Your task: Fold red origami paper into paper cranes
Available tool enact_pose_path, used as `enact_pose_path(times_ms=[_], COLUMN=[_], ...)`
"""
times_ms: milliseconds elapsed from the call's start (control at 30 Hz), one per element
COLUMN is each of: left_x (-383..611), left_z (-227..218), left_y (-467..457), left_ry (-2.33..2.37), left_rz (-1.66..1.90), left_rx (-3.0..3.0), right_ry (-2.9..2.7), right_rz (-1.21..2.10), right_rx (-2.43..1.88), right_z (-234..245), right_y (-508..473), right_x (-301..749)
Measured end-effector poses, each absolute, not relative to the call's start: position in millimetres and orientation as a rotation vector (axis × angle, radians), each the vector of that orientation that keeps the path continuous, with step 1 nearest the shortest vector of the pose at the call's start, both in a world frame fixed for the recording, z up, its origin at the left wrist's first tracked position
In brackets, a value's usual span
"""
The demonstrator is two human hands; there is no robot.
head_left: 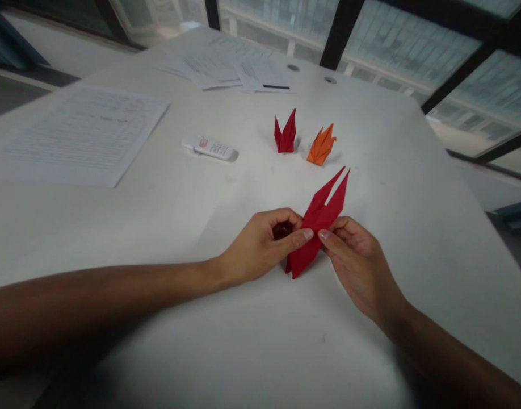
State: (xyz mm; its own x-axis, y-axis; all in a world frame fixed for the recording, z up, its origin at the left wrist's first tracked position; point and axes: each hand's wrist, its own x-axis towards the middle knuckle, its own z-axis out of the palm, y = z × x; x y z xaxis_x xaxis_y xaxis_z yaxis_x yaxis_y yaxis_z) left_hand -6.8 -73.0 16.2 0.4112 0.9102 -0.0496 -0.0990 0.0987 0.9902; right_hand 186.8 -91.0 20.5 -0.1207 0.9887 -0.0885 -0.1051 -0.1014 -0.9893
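Your left hand and right hand meet over the near middle of the white table, both gripping one folded red paper piece. The left thumb and forefinger are pinched narrow onto its left edge at mid-length; the other left fingers curl in, with a dark shadowed hollow inside the curl. The right thumb and forefinger pinch the piece from the opposite side, thumb tips nearly touching across the paper. So each hand is closed on the same piece.

The piece is long and narrow, tilted up and to the right. Its far end splits into two sharp points; its near end is a single point that sits at or just above the tabletop, which one cannot be told.

Beyond the hands, well apart from them, stand two smaller folded figures: a dark red one and, just beside it to the right, an orange one. They are not touching. Left of these lies a small white remote, flat. Printed sheets lie at far left, and more papers are at the far edge, near the window.
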Motion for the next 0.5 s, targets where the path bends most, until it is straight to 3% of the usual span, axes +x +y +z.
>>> enact_pose_path(times_ms=[233,500], left_x=[-5.2,-8.9], left_z=[17.6,17.0], left_y=[-69.3,-64.8], left_ry=[0.800,0.809], left_rz=[1.027,0.913], left_rx=[1.145,1.170], right_ry=[-1.172,-1.141], right_rz=[1.411,1.381], right_rx=[-1.174,-1.157], right_z=[18.1,17.3], right_y=[-91.1,-89.3], right_x=[188.1,187.7])
